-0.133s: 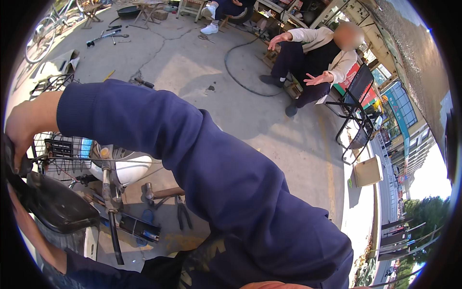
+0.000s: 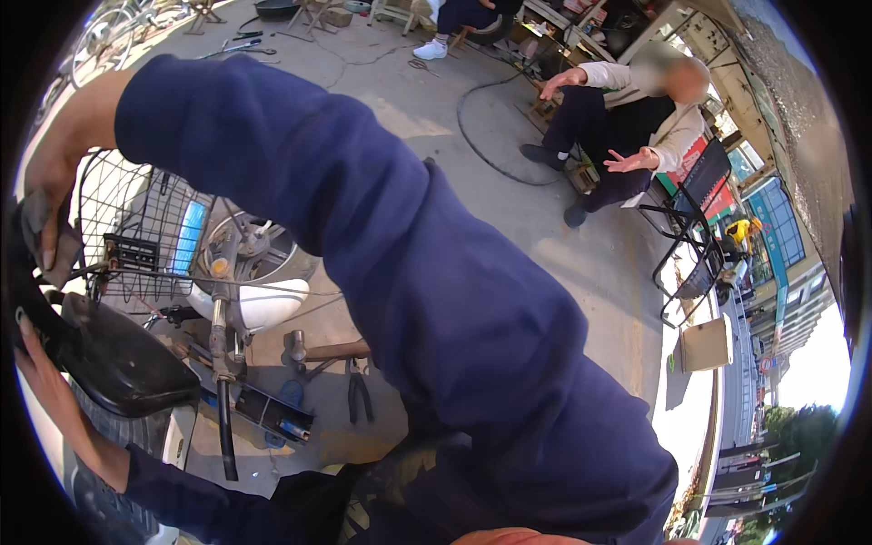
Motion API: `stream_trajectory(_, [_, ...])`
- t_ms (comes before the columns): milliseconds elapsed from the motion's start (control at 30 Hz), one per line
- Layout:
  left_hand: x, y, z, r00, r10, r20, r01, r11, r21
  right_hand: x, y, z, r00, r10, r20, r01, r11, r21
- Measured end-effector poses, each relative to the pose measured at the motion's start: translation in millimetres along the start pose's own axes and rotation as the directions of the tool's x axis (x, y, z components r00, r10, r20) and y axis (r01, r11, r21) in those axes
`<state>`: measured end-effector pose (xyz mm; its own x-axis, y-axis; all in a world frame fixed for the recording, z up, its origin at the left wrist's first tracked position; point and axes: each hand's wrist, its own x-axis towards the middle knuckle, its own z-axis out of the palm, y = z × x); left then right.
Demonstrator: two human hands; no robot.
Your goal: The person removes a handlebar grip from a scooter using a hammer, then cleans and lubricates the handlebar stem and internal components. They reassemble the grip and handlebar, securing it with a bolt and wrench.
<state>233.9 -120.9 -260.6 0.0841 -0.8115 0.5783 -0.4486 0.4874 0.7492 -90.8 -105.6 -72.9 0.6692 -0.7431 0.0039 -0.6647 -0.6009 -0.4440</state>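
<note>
My right arm reaches across the view to the far left, where my right hand (image 2: 50, 218) grips a dark part at the upper end of a curved black bike component (image 2: 123, 359). Below it, my left hand (image 2: 36, 354) is closed against the same component's left edge, fingertips partly hidden. Beside them are a wire basket (image 2: 136, 209) with a blue strip, a white mudguard (image 2: 268, 304) over a spoked wheel and a metal bar with a black end (image 2: 227, 436). A hammer (image 2: 318, 350), pliers (image 2: 359, 395) and a plastic tray (image 2: 259, 418) lie below the bike.
A seated person (image 2: 636, 127) in a light jacket holds both hands out beside a black folding chair (image 2: 690, 227). Another person's white shoe (image 2: 430, 50) shows at the top. A hose (image 2: 481, 154), scattered tools (image 2: 254, 50) and a beige board (image 2: 704, 345) are on the pavement.
My right hand and forearm sit higher in the view, exposing more of the basket and wheel. The background has shifted slightly up and right as the camera moved.
</note>
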Motion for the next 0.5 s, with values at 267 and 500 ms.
stream_trajectory(267, [-55,165,36,0.999,0.018,-0.037,-0.020,0.999,-0.047,-30,-22,-28,0.979,-0.085,0.185,0.057,0.987,0.151])
stream_trajectory(500, [-60,174,38,0.997,0.017,-0.073,-0.024,0.996,-0.089,-45,-54,64,0.680,-0.004,-0.733,-0.171,0.972,-0.163])
